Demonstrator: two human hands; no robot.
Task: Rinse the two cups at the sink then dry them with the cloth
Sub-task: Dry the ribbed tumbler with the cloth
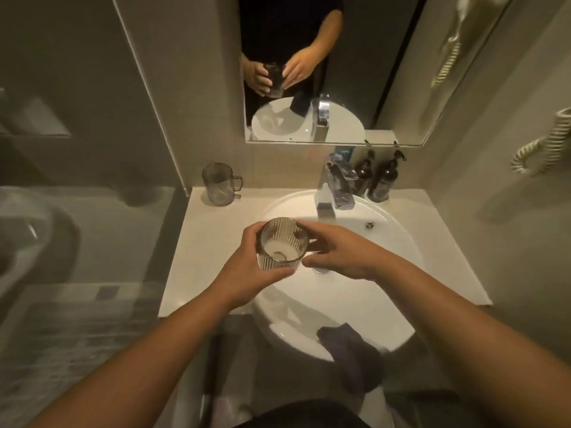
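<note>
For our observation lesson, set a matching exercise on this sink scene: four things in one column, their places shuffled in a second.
Things:
1. ribbed cup
2. handled cup
3. dark cloth
4. pump bottles

Places:
A. draped over the basin's near rim
B. behind the basin, right of the tap
C. on the counter's back left corner
D. held above the basin

Pairs: 1-D, 2-C, 3-A, 4-B

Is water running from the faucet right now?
No, the faucet shows no stream, while the left hand holds the ribbed cup over the sink.
</note>
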